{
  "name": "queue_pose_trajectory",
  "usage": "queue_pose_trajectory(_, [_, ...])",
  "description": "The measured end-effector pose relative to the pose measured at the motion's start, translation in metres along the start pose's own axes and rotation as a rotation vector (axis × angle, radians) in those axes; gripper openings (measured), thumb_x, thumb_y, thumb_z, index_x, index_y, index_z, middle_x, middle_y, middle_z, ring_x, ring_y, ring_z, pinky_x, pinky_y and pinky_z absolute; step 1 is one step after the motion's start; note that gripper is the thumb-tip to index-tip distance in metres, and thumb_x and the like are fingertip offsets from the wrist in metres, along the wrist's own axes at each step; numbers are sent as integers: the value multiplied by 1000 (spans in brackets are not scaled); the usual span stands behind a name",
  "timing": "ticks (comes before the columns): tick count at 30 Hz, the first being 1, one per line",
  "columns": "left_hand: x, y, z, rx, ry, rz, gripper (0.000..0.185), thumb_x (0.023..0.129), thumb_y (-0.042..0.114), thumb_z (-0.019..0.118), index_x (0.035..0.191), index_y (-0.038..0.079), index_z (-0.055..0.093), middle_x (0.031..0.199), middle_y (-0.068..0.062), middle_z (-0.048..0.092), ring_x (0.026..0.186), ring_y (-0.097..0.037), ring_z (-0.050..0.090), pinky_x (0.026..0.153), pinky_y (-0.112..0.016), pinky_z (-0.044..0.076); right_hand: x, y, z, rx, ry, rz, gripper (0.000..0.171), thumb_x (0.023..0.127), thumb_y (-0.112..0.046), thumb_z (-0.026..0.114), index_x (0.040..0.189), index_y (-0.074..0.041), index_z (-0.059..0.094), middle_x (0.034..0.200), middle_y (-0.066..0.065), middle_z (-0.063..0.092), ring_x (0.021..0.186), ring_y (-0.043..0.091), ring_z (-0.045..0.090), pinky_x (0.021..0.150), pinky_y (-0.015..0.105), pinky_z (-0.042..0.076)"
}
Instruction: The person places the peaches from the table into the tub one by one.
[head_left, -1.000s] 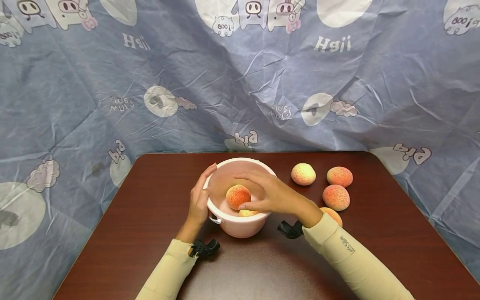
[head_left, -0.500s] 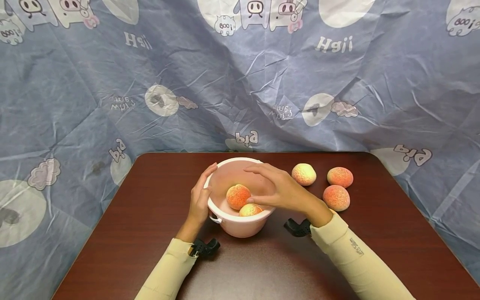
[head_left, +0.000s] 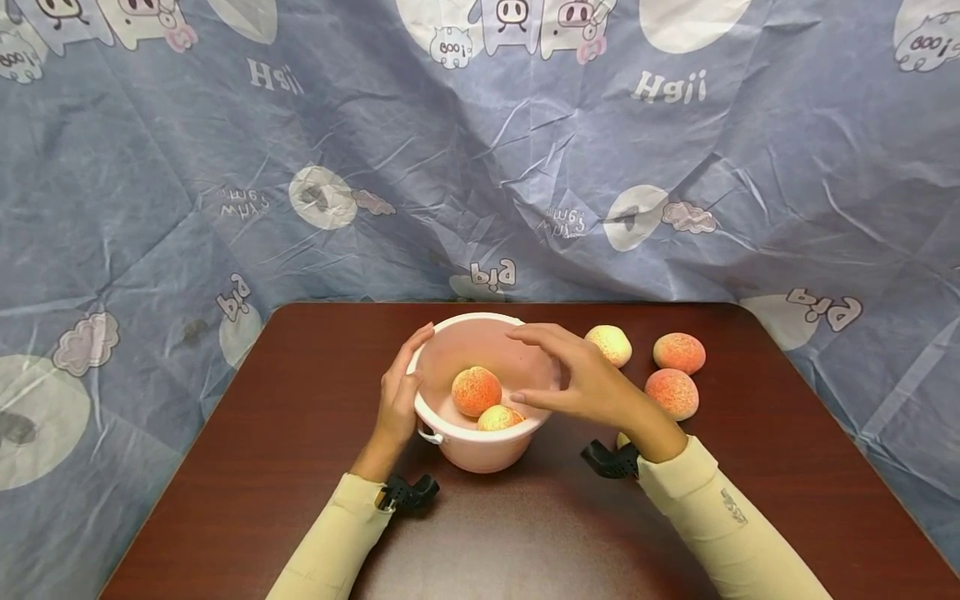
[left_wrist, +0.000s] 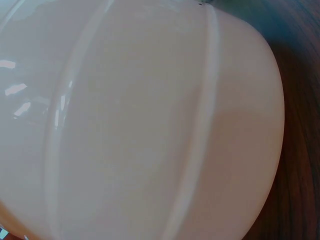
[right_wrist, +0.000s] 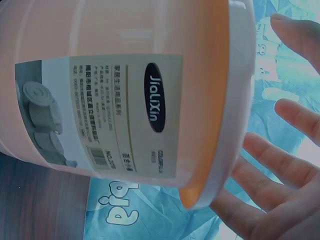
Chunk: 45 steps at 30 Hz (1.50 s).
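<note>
A pale pink bucket [head_left: 480,454] with a white rim stands upright mid-table. Two peaches lie inside: an orange-red peach [head_left: 476,392] and a yellower peach [head_left: 500,418] nearer the front wall. My left hand [head_left: 397,404] holds the bucket's left side, thumb by the rim and fingers along the outer curve. Over the right rim, my right hand [head_left: 585,375] has its thumb and fingers spread with nothing between them. The right wrist view shows those fingertips [right_wrist: 287,107] beside the rim, and a printed label [right_wrist: 107,117] on the bucket. Only bucket wall [left_wrist: 135,125] fills most of the left wrist view.
Right of the bucket lie a pale peach [head_left: 611,343] and two redder peaches, one behind [head_left: 679,353] and one in front [head_left: 672,394]. Another yellowish fruit [head_left: 622,440] is mostly hidden by my right wrist. A blue printed cloth [head_left: 480,167] hangs behind the brown table [head_left: 315,400].
My right hand has drawn back to the right and out of the bucket, away from the peaches, uncovering the yellower one. My left hand and the bucket stay in place.
</note>
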<state>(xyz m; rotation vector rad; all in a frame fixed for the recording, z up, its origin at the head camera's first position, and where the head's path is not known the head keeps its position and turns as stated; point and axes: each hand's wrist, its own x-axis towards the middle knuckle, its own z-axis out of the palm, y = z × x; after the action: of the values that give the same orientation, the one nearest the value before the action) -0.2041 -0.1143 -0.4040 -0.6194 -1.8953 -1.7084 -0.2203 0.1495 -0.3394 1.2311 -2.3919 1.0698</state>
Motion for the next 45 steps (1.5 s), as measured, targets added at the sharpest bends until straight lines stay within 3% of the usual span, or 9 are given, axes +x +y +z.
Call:
queue_pose_trajectory(23, [1,-3,-1,-4,-4,-12,57,77,-8,33,131,-13,49,139,-25,48,132,-41,40,112,-32,29,-22,6,-13,-35,66,36,69,71,-27,86,132,-16,57,132,-2,56,124,15,50,105,25,35])
queue_pose_trajectory(31, [1,-3,-1,-17,-8,2,57,76,-8,33,131,-15,48,138,-29,47,132,-44,39,112,-34,29,-27,-21,-22,-37,77,82,65,69,-12,85,127,-2,59,128,9,59,121,23,51,105,19,32])
queue_pose_trajectory(37, [1,-2,-1,-12,-5,8,57,76,-8,33,130,-14,48,138,-27,48,132,-44,39,112,-34,29,-30,-32,-28,-32,82,115,63,69,-8,85,127,-4,59,128,12,60,120,26,53,101,16,36])
queue_pose_trajectory(45, [1,-3,-1,-13,-4,-10,55,78,-7,33,130,-14,49,139,-25,48,133,-42,39,112,-33,28,-40,-28,-29,-61,107,118,65,69,-8,85,129,-5,59,129,10,59,120,23,53,100,14,36])
